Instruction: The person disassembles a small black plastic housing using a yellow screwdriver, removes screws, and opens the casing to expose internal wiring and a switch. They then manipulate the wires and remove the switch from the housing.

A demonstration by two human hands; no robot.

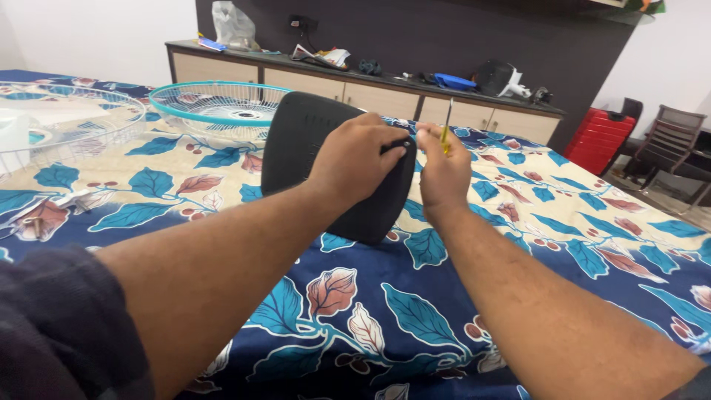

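A black rounded-square plastic base (311,148) stands tilted on its edge on a blue floral bedsheet (415,304). My left hand (355,159) grips its upper right edge, fingers curled over the rim. My right hand (443,174) sits right beside it, closed around a thin yellow-handled screwdriver (446,126) that points up out of the fist. The two hands nearly touch at the base's corner. The far side of the base is hidden.
A teal-rimmed wire fan guard (218,104) lies behind the base; a white wire guard (67,122) lies at far left. A long cabinet (370,92) with clutter runs along the back wall. A red case (600,137) and chairs (666,144) stand at right.
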